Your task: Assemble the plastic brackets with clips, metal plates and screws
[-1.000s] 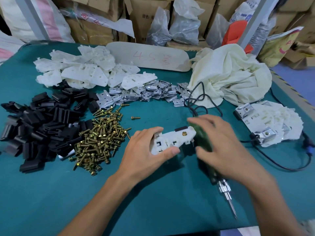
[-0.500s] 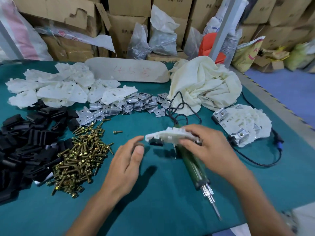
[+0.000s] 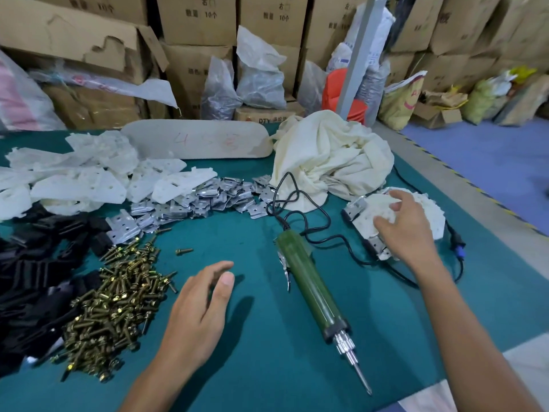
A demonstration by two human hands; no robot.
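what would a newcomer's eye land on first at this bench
The green electric screwdriver lying diagonally mid-table, bit toward the person, stands out first. Left of it gleams a heap of brass screws, with the open left hand beside it. At the right, the right hand grips a stack of assembled white brackets.

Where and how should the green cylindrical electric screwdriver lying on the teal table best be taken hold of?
Grip the green cylindrical electric screwdriver mid-barrel, from above and its right side. It lies flat on the teal table; a thin metal lever runs along its left, the black cord leaves the far end, the pointed bit faces the person.
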